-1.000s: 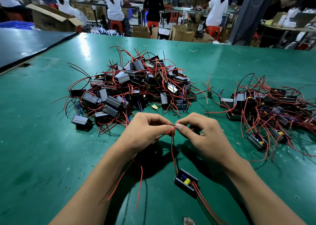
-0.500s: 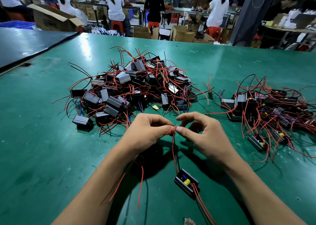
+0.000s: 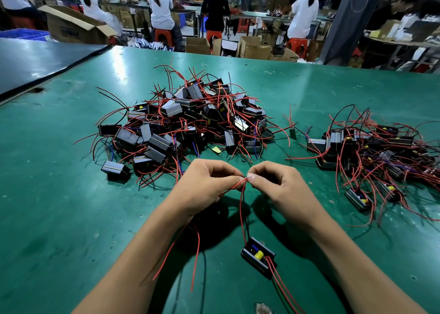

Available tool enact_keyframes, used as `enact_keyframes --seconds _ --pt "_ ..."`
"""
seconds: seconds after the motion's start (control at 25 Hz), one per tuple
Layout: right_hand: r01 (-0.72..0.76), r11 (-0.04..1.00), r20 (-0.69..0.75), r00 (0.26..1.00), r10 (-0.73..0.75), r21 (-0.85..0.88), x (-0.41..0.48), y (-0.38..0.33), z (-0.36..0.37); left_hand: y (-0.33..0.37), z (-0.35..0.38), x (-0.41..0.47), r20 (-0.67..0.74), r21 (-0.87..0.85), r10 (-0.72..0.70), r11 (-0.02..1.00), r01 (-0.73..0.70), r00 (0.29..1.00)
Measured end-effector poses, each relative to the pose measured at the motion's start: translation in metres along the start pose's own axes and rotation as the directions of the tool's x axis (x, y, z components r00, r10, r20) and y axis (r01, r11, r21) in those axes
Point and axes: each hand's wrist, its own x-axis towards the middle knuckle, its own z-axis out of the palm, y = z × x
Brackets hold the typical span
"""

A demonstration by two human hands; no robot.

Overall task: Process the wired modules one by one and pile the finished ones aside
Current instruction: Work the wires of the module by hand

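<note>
While fingers [image 3: 256,181] pinch its wires [image 3: 241,208], module [image 3: 258,256] open-face up, seemingly diagonal.

Bright overhead light; white glare streaks the green table [image 3: 59,206] at eleven o'clock. Soft shadows pool on it near six. The wide lens bows the far edge, and the wired pile [image 3: 381,151] at three o'clock looks smeared.
</note>
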Motion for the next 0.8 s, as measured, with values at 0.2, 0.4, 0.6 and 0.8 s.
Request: enact_keyframes --seconds 0.2,0.4,0.6,0.8 --pt "-0.346 0.855 0.131 0.938 0.321 0.386 0.004 -0.004 0.001 0.002 0.003 0.0 -0.01 -0.001 0.005 1.0 -0.005 1.0" --pt "-0.337 0.803 -0.058 0.907 0.417 0.492 0.008 0.007 -0.008 -0.002 -0.002 0.002 -0.132 -0.111 -0.021 0.994 0.006 0.991" --pt "-0.218 0.779 -0.262 0.86 0.438 0.589 0.012 0.011 -0.023 -0.006 -0.006 0.0 -0.165 0.086 -0.005 0.996 0.019 0.986" --pt "-0.065 0.997 -0.543 0.84 0.028 -0.05 0.004 0.005 -0.023 -0.008 -0.001 0.0 -0.111 -0.002 -0.078 0.997 0.078 0.991"
